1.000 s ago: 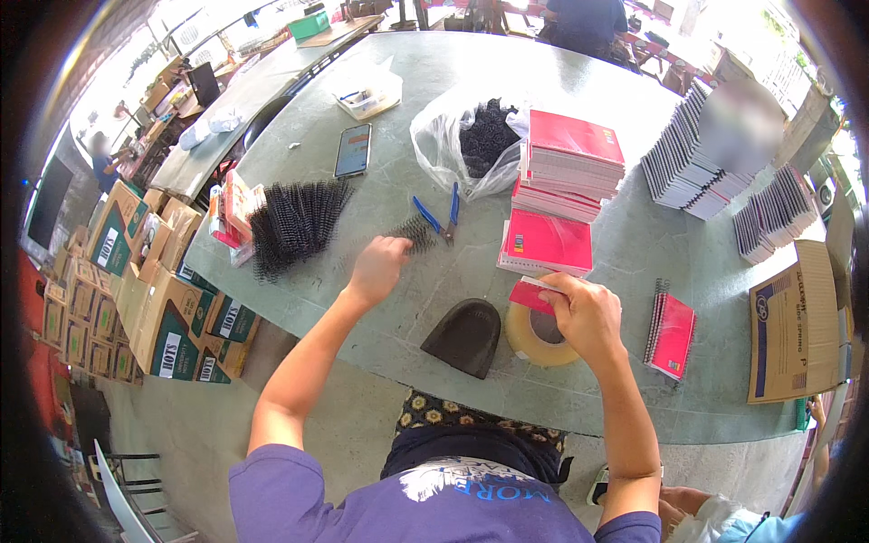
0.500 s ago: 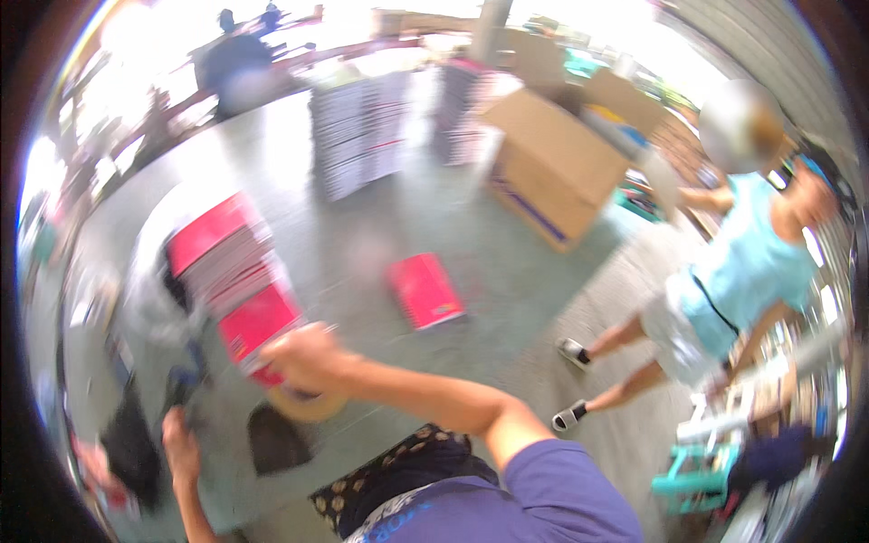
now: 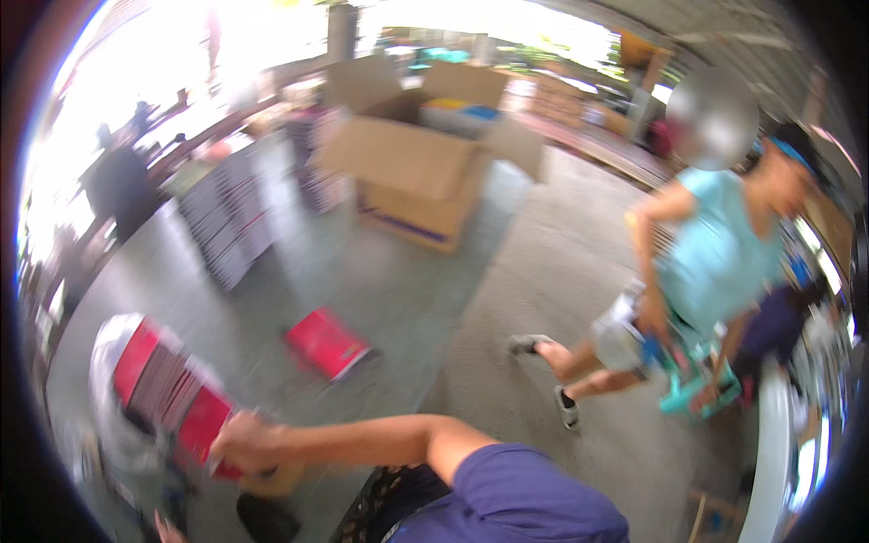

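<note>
My right hand [image 3: 246, 442] lies at the near end of a row of red-covered notebooks [image 3: 167, 380], on the red cover nearest me. Its fingers are curled and closed, and blur hides what they hold. Clear plastic [image 3: 110, 348] wraps the far end of that row. Just under my right wrist, a tan ring-shaped thing [image 3: 276, 481] shows in part. Of my left hand [image 3: 167, 528], only a small blurred piece shows at the lower edge, so its fingers cannot be read. A single red notebook [image 3: 326, 344] lies flat on the grey-green table [image 3: 299, 262].
Stacks of notebooks [image 3: 224, 217] stand farther back. An open cardboard box [image 3: 416, 190] sits near the table's far right edge. A dark object [image 3: 267, 519] lies near me. On the floor at right, a person in a light blue top [image 3: 724, 244] bends over a teal stool [image 3: 692, 385].
My view has swung right, so the table things sit farther left. My left hand has mostly left the picture. The person at right now reaches to the teal stool. My right hand stays at the notebooks.
</note>
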The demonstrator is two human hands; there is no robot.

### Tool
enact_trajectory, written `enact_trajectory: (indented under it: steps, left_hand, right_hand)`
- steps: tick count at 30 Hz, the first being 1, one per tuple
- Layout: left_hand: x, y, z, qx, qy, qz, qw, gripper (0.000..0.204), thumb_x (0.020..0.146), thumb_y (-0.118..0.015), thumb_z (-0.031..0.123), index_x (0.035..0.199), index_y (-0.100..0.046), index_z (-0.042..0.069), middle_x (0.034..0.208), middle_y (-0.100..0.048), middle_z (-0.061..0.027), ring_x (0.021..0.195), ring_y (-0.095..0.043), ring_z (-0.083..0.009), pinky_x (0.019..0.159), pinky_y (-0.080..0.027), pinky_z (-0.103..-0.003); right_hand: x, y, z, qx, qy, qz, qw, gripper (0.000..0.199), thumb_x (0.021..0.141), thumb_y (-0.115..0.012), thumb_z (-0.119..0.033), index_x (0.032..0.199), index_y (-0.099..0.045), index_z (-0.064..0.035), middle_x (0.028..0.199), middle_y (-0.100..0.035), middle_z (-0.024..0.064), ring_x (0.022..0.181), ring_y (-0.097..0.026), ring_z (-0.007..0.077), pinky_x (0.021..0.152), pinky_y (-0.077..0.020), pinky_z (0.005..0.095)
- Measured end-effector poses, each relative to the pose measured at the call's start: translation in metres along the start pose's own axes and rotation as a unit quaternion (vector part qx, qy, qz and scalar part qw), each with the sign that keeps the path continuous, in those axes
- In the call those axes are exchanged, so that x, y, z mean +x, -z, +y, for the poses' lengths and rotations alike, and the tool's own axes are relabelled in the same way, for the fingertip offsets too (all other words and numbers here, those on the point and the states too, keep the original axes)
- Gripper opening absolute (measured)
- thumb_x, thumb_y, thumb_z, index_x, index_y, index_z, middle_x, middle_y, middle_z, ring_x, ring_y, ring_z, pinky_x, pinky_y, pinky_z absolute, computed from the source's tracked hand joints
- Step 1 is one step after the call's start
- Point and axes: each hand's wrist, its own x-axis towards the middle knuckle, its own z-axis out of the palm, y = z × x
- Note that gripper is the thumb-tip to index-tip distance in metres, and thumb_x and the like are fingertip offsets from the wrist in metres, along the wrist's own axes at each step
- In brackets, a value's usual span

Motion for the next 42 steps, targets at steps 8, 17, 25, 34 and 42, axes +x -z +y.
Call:
enact_trajectory:
  steps: [8,17,25,34,42]
  left_hand:
    - [0.000,-0.052,0.143,0.055,-0.085,-0.083,0.991,0.042,0.076,-0.063,0.008,0.116,-0.051,0.000,0.107,-0.057,-0.0190,0.102,-0.054,-0.0341,0.086,-0.046,-0.039]
    - [-0.002,-0.018,0.183,-0.226,0.185,-0.065,0.954,0.031,0.090,-0.060,0.032,0.107,-0.061,0.006,0.072,-0.056,0.0008,0.068,-0.050,-0.0087,0.065,-0.043,-0.023]
    - [-0.005,-0.024,0.208,-0.491,0.121,-0.123,0.854,0.018,0.090,-0.060,0.017,0.103,-0.062,0.004,0.088,-0.062,-0.0013,0.083,-0.055,-0.0097,0.078,-0.044,-0.025]
    - [-0.011,-0.022,0.237,-0.505,0.037,-0.238,0.829,0.017,0.088,-0.061,0.015,0.102,-0.064,0.005,0.091,-0.062,-0.0060,0.083,-0.056,-0.0166,0.079,-0.045,-0.031]
    - [-0.046,-0.014,0.178,0.058,-0.020,-0.077,0.995,0.027,0.085,-0.063,0.021,0.108,-0.060,0.009,0.103,-0.058,-0.0148,0.086,-0.058,-0.0322,0.079,-0.047,-0.040]
  right_hand:
    - [-0.015,0.038,0.009,-0.091,-0.060,-0.062,0.992,0.012,0.078,-0.062,-0.019,0.089,-0.068,-0.0179,0.077,-0.067,0.0071,0.068,-0.066,0.0252,0.055,-0.0502,0.0392]
    - [-0.015,0.050,0.015,-0.062,-0.059,-0.049,0.995,0.012,0.079,-0.063,-0.019,0.090,-0.068,-0.0155,0.081,-0.068,0.0065,0.069,-0.065,0.0265,0.061,-0.0495,0.0356]
    - [-0.014,0.048,0.006,-0.063,-0.045,-0.051,0.996,0.012,0.078,-0.063,-0.016,0.089,-0.068,-0.0156,0.077,-0.067,0.0062,0.068,-0.064,0.0262,0.060,-0.0489,0.0362]
    - [-0.015,0.042,0.006,-0.049,-0.045,-0.054,0.996,0.012,0.080,-0.059,-0.018,0.089,-0.067,-0.0154,0.075,-0.066,0.0063,0.065,-0.063,0.0274,0.059,-0.0488,0.0394]
    - [-0.016,0.047,0.003,-0.053,-0.050,-0.057,0.996,0.011,0.079,-0.064,-0.021,0.088,-0.069,-0.0155,0.077,-0.067,0.0077,0.067,-0.063,0.0276,0.061,-0.0489,0.0373]
